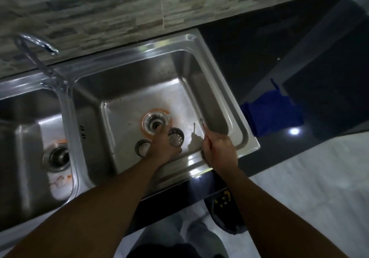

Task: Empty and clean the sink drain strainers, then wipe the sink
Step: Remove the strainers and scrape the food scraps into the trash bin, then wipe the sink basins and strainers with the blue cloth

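**Both hands in right basin, strainer out of drain**

Double steel sink [235,118] in a dark counter [249,44]; faucet [38,46] is over the divider, blue cloth [273,114] on the counter right of the basin. Right-basin drain [154,123] is open, orange residue ringing it. Left hand [161,148] reaches toward that drain, perforated strainer basket [175,139] just beside its fingers; can't tell if it's grasped. Metal ring [142,147] lies on the other side of the hand. Right hand [219,150] is clenched around a thin utensil [203,127]. Left-basin drain [57,158] is well apart.
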The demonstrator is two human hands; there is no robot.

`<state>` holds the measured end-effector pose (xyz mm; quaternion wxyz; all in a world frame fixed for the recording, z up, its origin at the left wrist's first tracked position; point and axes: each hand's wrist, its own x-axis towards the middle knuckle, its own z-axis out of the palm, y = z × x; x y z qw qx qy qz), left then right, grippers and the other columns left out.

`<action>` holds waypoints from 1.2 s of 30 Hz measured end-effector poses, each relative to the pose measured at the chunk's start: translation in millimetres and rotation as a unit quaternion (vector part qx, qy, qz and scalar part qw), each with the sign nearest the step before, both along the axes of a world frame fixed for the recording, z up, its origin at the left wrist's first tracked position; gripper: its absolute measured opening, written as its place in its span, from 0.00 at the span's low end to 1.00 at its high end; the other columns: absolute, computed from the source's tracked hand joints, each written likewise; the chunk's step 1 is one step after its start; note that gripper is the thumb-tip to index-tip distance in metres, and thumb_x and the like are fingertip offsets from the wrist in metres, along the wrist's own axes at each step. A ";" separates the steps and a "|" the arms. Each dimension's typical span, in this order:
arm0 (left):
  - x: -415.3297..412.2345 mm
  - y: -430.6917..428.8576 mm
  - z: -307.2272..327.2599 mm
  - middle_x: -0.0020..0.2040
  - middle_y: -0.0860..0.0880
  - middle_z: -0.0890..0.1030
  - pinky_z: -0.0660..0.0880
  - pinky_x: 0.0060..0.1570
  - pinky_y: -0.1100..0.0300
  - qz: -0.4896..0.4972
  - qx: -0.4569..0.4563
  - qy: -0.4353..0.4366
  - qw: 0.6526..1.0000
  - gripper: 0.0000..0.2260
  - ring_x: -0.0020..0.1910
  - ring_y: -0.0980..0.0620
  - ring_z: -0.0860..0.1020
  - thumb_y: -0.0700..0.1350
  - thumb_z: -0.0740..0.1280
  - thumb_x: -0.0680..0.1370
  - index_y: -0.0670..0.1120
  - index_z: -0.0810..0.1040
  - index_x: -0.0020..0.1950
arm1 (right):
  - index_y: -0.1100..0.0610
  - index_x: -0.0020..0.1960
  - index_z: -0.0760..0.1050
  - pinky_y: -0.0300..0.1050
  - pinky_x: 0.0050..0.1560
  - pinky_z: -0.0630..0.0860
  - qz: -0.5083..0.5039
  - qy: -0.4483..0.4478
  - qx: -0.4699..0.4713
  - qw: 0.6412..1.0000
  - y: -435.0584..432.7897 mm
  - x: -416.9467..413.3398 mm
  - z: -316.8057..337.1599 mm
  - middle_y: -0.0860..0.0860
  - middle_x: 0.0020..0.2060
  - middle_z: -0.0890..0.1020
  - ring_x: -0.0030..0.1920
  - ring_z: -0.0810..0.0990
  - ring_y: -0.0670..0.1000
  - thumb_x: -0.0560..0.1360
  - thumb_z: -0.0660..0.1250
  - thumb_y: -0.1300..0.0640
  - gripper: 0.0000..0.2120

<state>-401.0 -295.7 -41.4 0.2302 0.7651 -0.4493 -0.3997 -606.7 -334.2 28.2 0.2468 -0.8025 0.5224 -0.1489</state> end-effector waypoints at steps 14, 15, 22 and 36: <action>-12.7 -33.5 -48.7 0.67 0.48 0.72 0.74 0.60 0.51 -0.055 0.105 -0.085 0.989 0.37 0.64 0.44 0.73 0.47 0.83 0.62 0.49 0.70 0.67 | 0.54 0.68 0.78 0.45 0.50 0.78 -0.022 0.076 -0.013 0.997 -4.8 0.1 -13.8 0.50 0.49 0.86 0.46 0.82 0.52 0.78 0.60 0.53 0.21; -13.7 -33.3 -51.3 0.67 0.47 0.72 0.73 0.59 0.52 -0.049 0.106 -0.084 0.990 0.37 0.64 0.44 0.73 0.47 0.83 0.62 0.49 0.69 0.67 | 0.54 0.68 0.79 0.45 0.50 0.78 -0.023 0.078 -0.017 0.997 -5.3 -0.2 -14.7 0.49 0.49 0.87 0.46 0.83 0.52 0.78 0.60 0.53 0.20; -17.8 -31.7 -53.5 0.70 0.44 0.69 0.72 0.60 0.50 -0.034 0.113 -0.079 0.990 0.46 0.68 0.41 0.72 0.49 0.83 0.64 0.47 0.62 0.75 | 0.56 0.61 0.83 0.42 0.49 0.77 -0.016 0.067 -0.060 0.996 -5.2 -1.6 -19.6 0.50 0.47 0.87 0.42 0.83 0.51 0.76 0.65 0.57 0.16; -43.9 10.1 30.9 0.70 0.45 0.77 0.72 0.67 0.49 0.042 0.060 -0.005 0.997 0.23 0.68 0.42 0.76 0.58 0.55 0.84 0.56 0.60 0.79 | 0.54 0.68 0.77 0.50 0.52 0.82 -0.035 0.021 -0.022 0.999 -3.8 -3.2 -17.8 0.52 0.58 0.82 0.50 0.82 0.53 0.80 0.57 0.52 0.20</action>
